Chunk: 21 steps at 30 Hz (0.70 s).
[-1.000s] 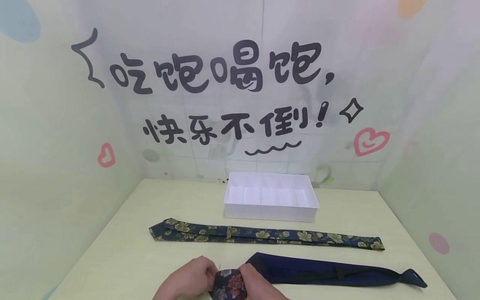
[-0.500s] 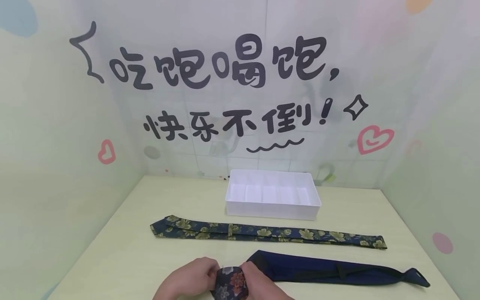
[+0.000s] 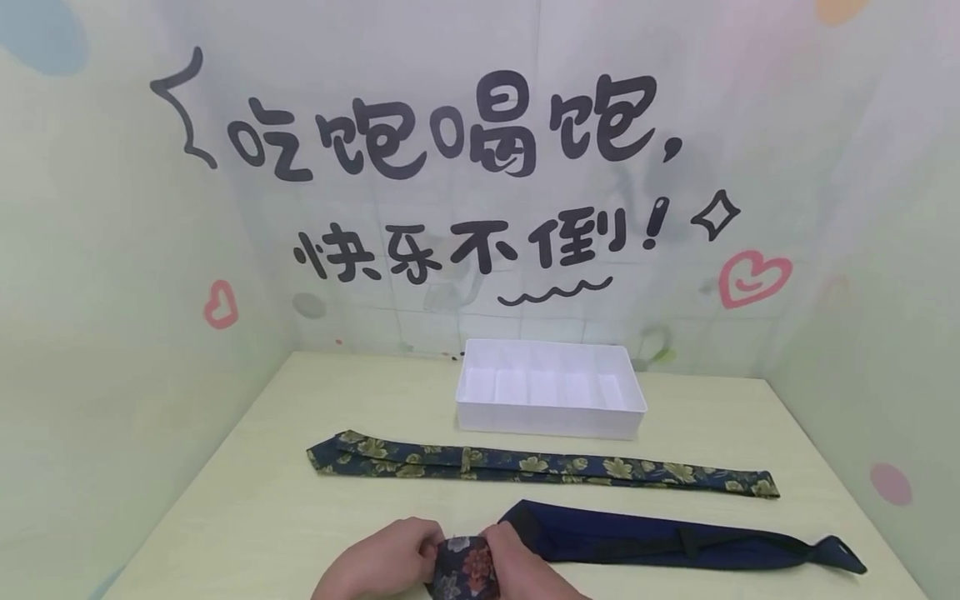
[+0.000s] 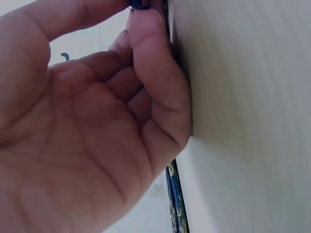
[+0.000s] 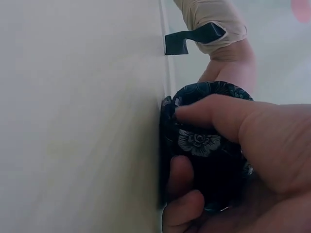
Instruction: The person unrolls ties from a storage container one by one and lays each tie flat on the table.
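A dark floral necktie point(image 3: 465, 567), with red and grey flowers, is bunched into a roll between my two hands at the table's front edge. My left hand point(image 3: 386, 557) pinches its left side; in the left wrist view a scrap of dark blue cloth point(image 4: 140, 4) shows between thumb and fingertip. My right hand point(image 3: 521, 565) grips the opposite side. The right wrist view shows the thumb over the rolled tie point(image 5: 199, 143) and curled fingers below it, close against the tabletop. The roll's lower part falls outside the head view.
A navy necktie point(image 3: 622, 537) lies just right of my hands. Beyond them a blue necktie with yellow-green flowers point(image 3: 532, 465) stretches across the table point(image 3: 247, 467). At the back stands a white divided box point(image 3: 551, 419), before a printed wall point(image 3: 420, 317).
The head view has shifted slightly, so everything sits a little further right in it. Both hands stay on the rolled necktie, with hardly any movement.
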Tool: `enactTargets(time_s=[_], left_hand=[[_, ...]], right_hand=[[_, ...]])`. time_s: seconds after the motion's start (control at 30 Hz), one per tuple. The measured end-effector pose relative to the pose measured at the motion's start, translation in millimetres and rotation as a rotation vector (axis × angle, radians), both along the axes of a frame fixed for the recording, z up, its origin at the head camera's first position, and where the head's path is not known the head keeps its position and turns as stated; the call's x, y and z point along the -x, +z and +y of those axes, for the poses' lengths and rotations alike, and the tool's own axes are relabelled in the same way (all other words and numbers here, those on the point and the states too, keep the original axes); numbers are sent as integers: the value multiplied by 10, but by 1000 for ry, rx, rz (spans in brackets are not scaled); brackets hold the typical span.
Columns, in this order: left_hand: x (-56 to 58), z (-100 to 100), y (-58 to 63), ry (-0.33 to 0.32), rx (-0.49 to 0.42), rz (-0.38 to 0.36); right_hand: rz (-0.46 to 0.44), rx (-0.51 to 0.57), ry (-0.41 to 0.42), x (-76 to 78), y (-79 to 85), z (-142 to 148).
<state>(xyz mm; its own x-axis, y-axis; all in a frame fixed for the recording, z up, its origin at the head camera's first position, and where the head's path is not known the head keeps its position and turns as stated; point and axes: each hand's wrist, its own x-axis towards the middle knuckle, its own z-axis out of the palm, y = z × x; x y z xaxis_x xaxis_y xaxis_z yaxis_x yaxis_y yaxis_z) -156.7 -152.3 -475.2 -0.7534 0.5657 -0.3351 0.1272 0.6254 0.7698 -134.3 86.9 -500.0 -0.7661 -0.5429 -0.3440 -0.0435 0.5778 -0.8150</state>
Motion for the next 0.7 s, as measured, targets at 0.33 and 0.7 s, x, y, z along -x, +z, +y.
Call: enactTargets(time_s=[0.33, 0.7], left_hand=[[-7, 33, 31, 11, -15, -29], [3, 11, 18, -18, -38, -38]], right_hand=[[211, -177, 72, -73, 290, 25], [462, -342, 196, -202, 601, -252]])
